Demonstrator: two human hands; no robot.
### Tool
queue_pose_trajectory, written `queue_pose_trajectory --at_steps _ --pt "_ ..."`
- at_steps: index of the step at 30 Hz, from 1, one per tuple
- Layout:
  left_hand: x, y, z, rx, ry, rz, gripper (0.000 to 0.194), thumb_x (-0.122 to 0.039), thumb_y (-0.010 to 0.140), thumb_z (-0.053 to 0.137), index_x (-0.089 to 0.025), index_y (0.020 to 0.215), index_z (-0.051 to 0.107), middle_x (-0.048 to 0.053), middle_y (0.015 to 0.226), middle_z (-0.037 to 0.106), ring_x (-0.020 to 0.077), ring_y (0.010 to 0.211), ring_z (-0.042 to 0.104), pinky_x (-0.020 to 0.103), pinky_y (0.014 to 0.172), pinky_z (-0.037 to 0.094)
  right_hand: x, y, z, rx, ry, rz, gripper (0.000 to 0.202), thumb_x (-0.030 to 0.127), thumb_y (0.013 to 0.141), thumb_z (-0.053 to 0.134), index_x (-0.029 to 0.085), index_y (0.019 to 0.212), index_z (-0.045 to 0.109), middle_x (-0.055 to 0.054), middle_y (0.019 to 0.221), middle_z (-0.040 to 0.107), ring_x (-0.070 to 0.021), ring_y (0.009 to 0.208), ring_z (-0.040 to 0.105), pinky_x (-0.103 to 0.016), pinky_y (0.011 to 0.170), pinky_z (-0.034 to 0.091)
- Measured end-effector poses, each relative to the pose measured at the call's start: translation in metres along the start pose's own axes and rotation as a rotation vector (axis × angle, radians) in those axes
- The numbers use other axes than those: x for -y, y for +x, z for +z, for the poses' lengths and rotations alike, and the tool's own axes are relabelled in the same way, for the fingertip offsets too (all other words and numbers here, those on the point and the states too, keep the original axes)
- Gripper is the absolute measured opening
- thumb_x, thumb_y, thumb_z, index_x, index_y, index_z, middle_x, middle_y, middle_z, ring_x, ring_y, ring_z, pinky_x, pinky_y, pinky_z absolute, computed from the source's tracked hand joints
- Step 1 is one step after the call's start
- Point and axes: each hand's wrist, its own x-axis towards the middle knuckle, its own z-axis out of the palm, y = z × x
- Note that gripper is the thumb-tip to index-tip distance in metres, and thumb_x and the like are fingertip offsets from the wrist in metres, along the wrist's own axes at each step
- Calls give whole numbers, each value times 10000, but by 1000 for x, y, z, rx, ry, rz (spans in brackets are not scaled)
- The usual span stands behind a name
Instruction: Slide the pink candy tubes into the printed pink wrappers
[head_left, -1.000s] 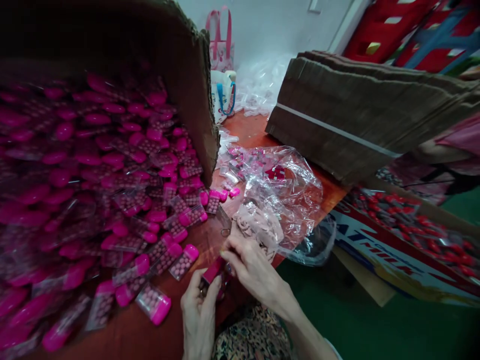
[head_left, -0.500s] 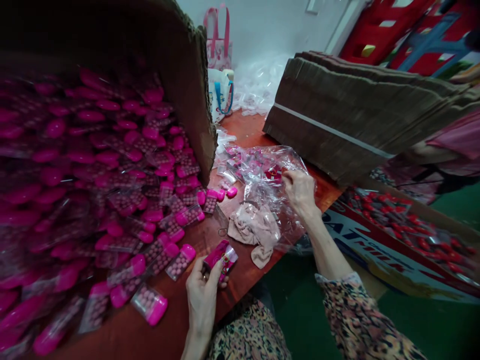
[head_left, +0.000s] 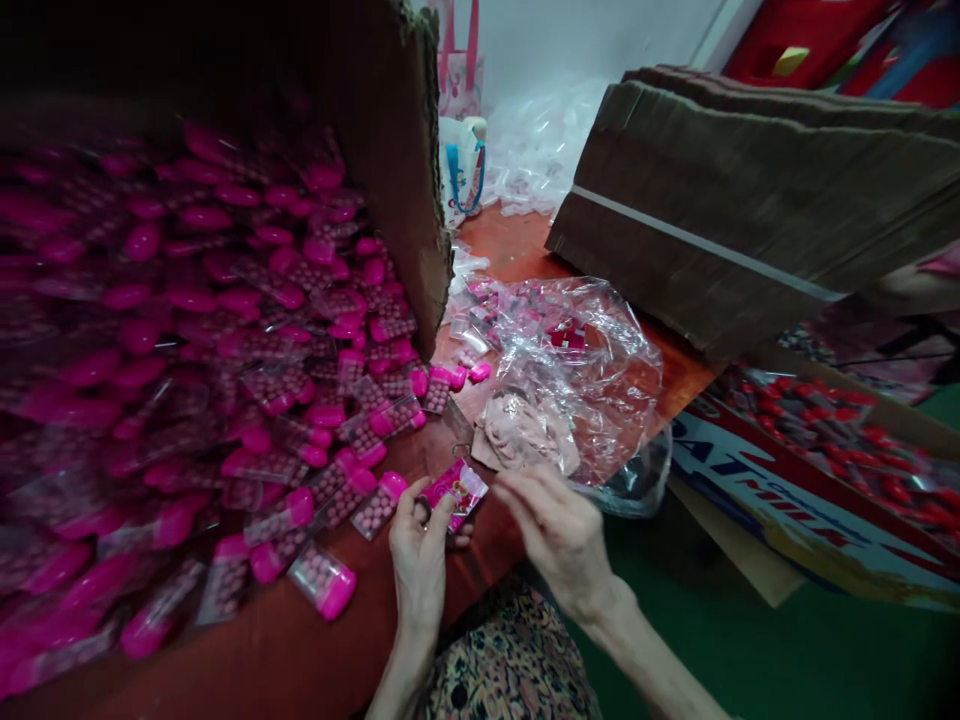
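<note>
My left hand (head_left: 421,545) is closed around a small, flat, glossy pink printed piece (head_left: 459,490), thumb on top; I cannot tell whether it is a packet or a stack of labels. Just right of it is my right hand (head_left: 562,535), its fingers pressed together in a pinch. Whatever those fingertips hold, if anything, does not show. Left of my hands, a clear candy container (head_left: 381,505) with a pink cap and pink balls lies on the red-brown table (head_left: 330,660). Beyond my hands is a crumpled pale pink cloth (head_left: 525,430).
A cardboard box (head_left: 390,150) lies open at the left, many pink-capped containers spilling out. A clear plastic bag (head_left: 607,370) with pink printed pieces spreads behind the cloth. Flattened cardboard (head_left: 712,200) is stacked at the right, above a box (head_left: 795,500) of red-topped items.
My right hand has come from the plastic bag back towards my left hand. The left hand still holds the pink printed piece. The view has shifted slightly.
</note>
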Motion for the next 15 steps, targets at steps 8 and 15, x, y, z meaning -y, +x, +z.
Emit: queue_pose_trajectory --at_steps 8,15 --pt "-5 0 -10 53 49 56 380 -423 794 553 -141 1049 561 63 871 661 154 695 631 241 553 530 3 -16 34 280 127 90 249 232 801 638 201 1046 602 -70 966 581 -207 873 597 -357 745 539" --pt "-14 -4 -12 128 -76 -8 414 -345 741 635 -126 1085 562 68 851 674 167 713 654 298 661 546 9 -15 32 190 168 180 164 232 806 628 196 962 664 -56 905 607 -189 812 624 -316 714 540"
